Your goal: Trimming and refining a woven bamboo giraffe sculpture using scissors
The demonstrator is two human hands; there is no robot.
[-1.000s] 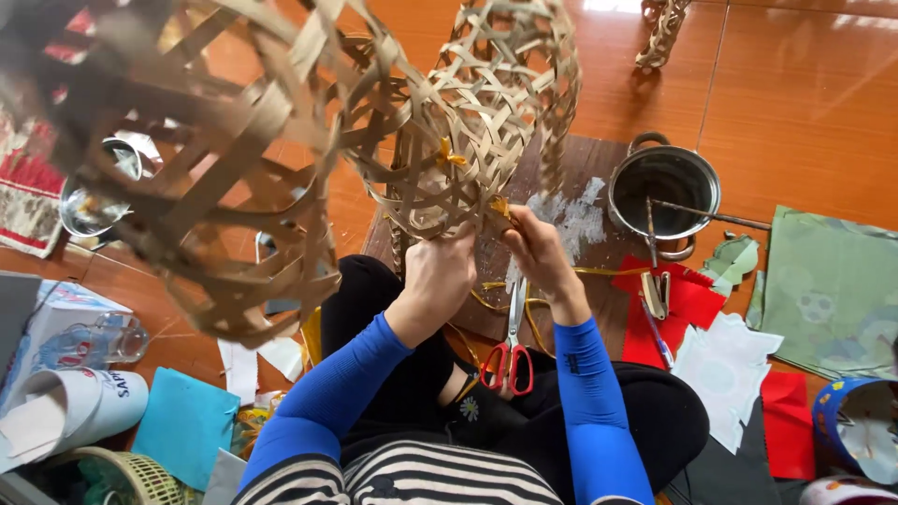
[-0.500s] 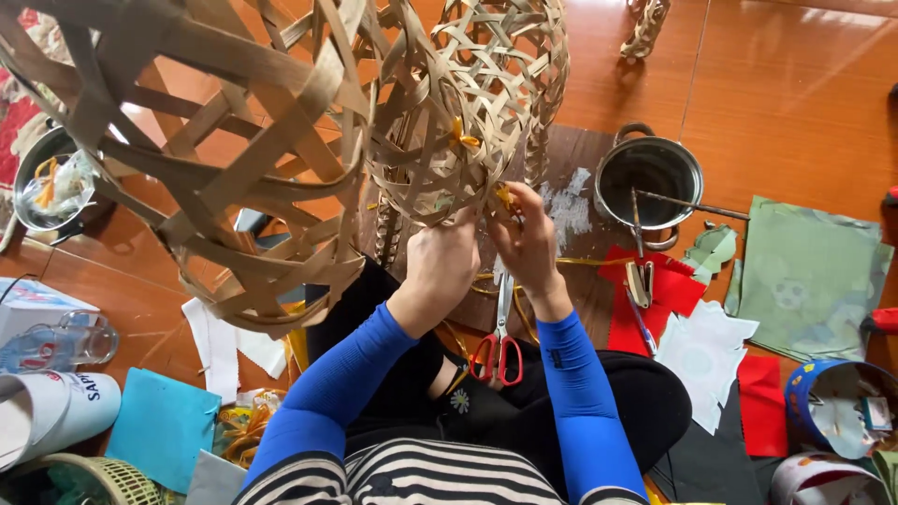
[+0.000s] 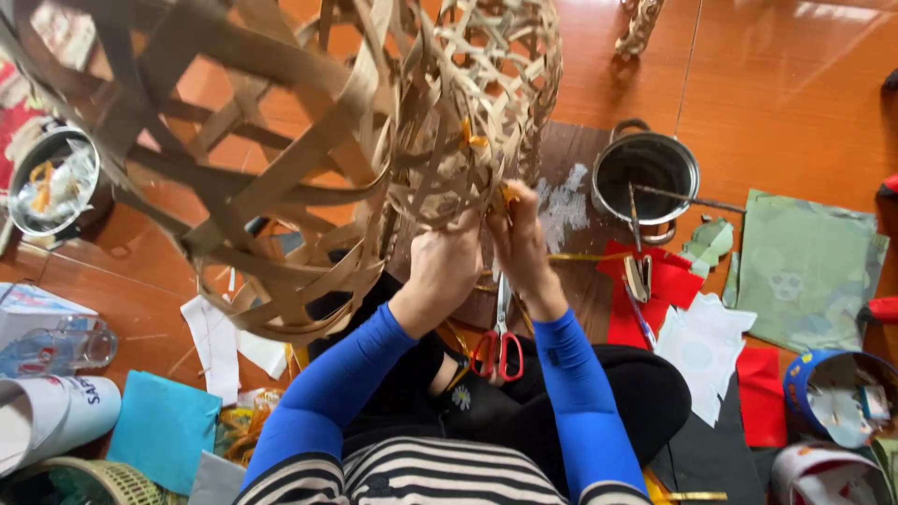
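Both hands (image 3: 482,257) now higher, grip pinched on woven bamboo frame (image 3: 472,112)

Daylight is gleaming off the polished orange-brown floor (image 3: 795,103) at the far edge, where a dark mat (image 3: 561,159) is lying.

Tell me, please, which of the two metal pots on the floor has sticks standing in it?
The dark metal pot on the right, beside the red paper: thin sticks lean over its rim. The shiny pot at the far left holds yellow and pale scraps instead.
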